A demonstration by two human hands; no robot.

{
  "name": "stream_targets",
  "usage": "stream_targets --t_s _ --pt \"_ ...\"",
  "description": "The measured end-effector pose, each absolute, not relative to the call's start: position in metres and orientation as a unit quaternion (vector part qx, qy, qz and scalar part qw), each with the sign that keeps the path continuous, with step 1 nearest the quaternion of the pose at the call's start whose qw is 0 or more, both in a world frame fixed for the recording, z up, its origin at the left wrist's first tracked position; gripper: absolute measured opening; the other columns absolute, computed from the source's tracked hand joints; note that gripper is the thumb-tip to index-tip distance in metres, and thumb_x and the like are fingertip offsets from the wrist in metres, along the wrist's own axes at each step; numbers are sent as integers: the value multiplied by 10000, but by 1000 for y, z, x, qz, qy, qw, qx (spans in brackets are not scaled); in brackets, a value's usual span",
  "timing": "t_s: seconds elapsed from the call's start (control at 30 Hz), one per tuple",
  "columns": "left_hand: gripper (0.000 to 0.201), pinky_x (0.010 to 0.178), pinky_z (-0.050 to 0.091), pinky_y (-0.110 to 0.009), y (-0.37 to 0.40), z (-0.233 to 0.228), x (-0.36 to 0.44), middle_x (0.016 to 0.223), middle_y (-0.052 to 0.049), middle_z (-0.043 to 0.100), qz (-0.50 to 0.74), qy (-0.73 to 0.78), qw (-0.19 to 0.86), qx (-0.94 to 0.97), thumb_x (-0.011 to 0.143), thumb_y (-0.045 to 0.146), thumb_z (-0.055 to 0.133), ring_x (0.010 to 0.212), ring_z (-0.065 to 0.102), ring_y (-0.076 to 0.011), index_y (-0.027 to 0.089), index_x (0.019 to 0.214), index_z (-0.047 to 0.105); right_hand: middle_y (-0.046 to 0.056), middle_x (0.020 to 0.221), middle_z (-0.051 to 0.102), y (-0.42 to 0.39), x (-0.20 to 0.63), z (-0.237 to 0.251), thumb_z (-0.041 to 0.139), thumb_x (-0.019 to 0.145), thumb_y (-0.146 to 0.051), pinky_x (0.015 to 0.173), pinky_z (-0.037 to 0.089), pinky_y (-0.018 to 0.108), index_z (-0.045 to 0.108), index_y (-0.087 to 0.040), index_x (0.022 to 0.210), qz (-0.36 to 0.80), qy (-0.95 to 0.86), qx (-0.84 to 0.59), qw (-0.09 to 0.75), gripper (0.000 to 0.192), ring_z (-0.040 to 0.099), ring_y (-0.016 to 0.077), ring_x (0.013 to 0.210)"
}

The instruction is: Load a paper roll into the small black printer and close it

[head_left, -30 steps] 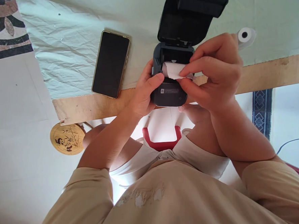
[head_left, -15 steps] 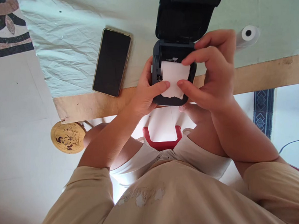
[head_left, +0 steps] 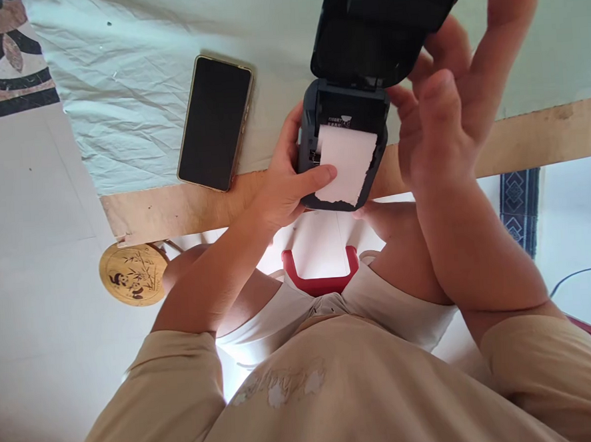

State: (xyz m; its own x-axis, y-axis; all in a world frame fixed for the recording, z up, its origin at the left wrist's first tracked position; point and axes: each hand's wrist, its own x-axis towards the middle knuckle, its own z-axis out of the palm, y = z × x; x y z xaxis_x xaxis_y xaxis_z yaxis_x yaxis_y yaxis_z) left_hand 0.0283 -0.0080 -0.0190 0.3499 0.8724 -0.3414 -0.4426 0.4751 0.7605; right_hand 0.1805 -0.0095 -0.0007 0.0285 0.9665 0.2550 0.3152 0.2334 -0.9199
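So the right hand [head_left: 448,105] had let go of the paper strip [head_left: 347,171] and lifted, fingers spread, toward the lid [head_left: 365,43]. Left hand [head_left: 283,188] thumb pinned paper on the printer [head_left: 341,145], at the bench's near edge.

A black rectangular smartphone [head_left: 215,122] lies on the pale green cloth [head_left: 132,91] at ten o'clock, a round bamboo-patterned stool [head_left: 131,274] at eight.

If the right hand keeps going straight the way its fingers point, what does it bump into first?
Probably the raised black lid of the small dark printer. The right hand is open, with its fingers pointing up and away beside the lid's edge. Depth is unclear, so it might slip past.
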Motion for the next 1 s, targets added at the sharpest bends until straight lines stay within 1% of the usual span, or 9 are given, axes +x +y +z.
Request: stream_targets --t_s 0.1,0.17,0.23,0.37,0.43,0.57,0.67,0.83,1.0 --pt "636 725 501 -252 -9 -19 28 924 26 608 417 382 772 290 613 98 622 860 614 -141 313 1180 434 -33 1209 432 -5 182 -9 436 782 -453 766 490 345 372 -378 1187 270 -604 -486 571 417 439 217 1143" --pt "631 726 503 -267 -8 -21 25 896 34 610 404 374 781 295 633 97 611 838 619 -137 318 1193 420 9 1136 463 -2 186 -18 502 736 -472 814 482 366 507 -326 1087 211 -655 -464 558 380 442 226 1125" --pt "625 725 505 -277 -7 -22 24 864 41 613 403 374 783 292 645 93 604 810 622 -132 317 1197 416 42 1112 480 0 190 -23 555 695 -454 885 455 402 552 -287 1011 190 -701 -451 519 357 453 234 1109" --pt "634 732 502 -253 -9 -15 29 874 35 633 415 425 768 241 641 89 609 873 620 -146 334 1197 427 33 1190 457 -3 193 -24 547 697 -440 969 406 422 551 -287 933 228 -743 -439 451 281 449 226 1128" --pt "648 734 505 -252 -10 -11 32 847 32 640 406 444 768 218 640 91 611 919 616 -159 345 1205 417 22 1200 449 -4 191 -23 522 704 -481 966 408 423 550 -290 933 258 -734 -435 454 300 432 232 1153" --pt "649 745 508 -266 -11 -11 30 892 24 643 410 421 777 228 633 137 640 1023 579 -185 359 1200 416 -13 1228 442 -7 185 -24 499 700 -566 874 473 376 398 -351 1151 399 -630 -461 482 510 469 212 1112" --pt "507 705 510 -267 -10 -15 26 1001 13 628 429 362 787 255 684 282 616 1087 539 -207 363 1157 456 -15 1133 519 -8 182 -25 527 694 -555 845 486 356 303 -368 1220 499 -585 -454 451 601 543 183 974" --pt "380 714 506 -265 -8 -13 27 1027 -3 611 403 407 782 246 782 364 484 1084 550 -205 303 1156 457 -9 1052 543 -6 181 -29 573 664 -537 785 497 334 307 -369 1211 522 -577 -429 458 631 563 167 891" --pt "309 678 505 -254 -8 -13 27 938 -8 614 407 385 797 225 741 318 552 974 608 -192 274 1046 522 -7 983 536 -4 185 -32 614 643 -498 671 493 304 295 -351 1222 533 -587 -398 462 677 555 151 799"
